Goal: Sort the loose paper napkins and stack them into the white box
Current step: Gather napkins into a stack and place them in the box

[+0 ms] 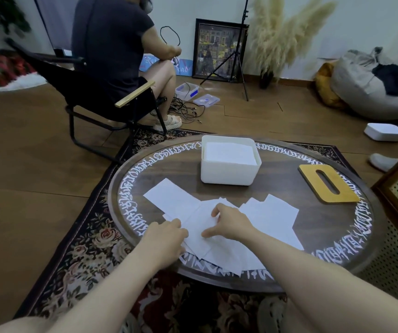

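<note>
- Left hand (166,234): rests at the left edge of the loose napkins (219,227), fingers curled onto the sheets; whether it pinches one cannot be told.
- Loose napkins: fanned and overlapping on the near half of the round table (337,236), some overhanging its near rim.
- Right hand (229,224): on top of the pile's middle, thumb and fingers spread and bent down onto the paper, apparently gathering sheets.
- White box (229,173): beyond the pile, near table centre, well apart from both hands; a stack of napkins already lies inside.
- Wooden lid (329,187): flat on the table right of the box, untouched.
- Step, as judged: collecting and squaring the next batch.
- Next move calls for drawing sheets together, aligning edges, lifting without spilling, then carrying forward to the box.
</note>
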